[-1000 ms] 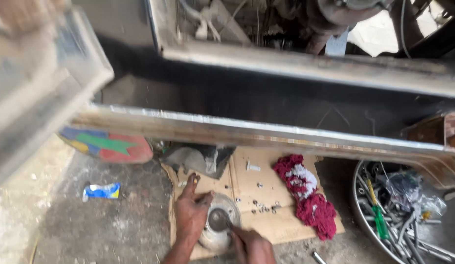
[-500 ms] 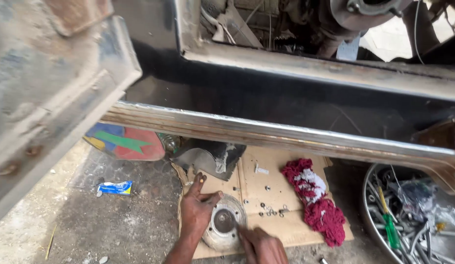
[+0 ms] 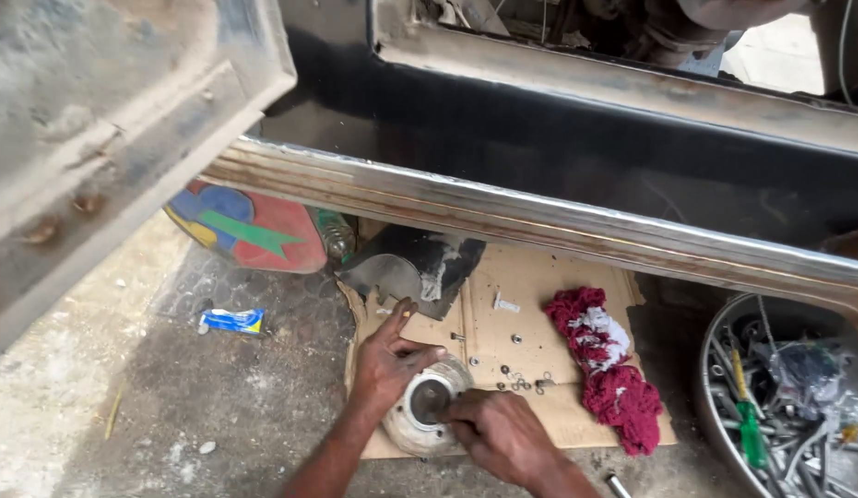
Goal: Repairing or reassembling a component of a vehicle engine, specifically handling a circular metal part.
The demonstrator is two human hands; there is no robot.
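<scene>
I am watching my left hand [image 3: 384, 361] pressing its palm and thumb against the rim of one round, dull-grey metal hub [image 3: 425, 412], fingers spread loosely. My right hand [image 3: 499, 433] is curling tight over the hub's near edge, fingertips at its dark central bore; I cannot tell whether they are pinching anything. The hub is sitting on one flat sheet of brown cardboard [image 3: 539, 295], with small bolts and washers [image 3: 523, 380] scattering beside it, too small to count. One crumpled red rag [image 3: 606, 369] is lying further right.
</scene>
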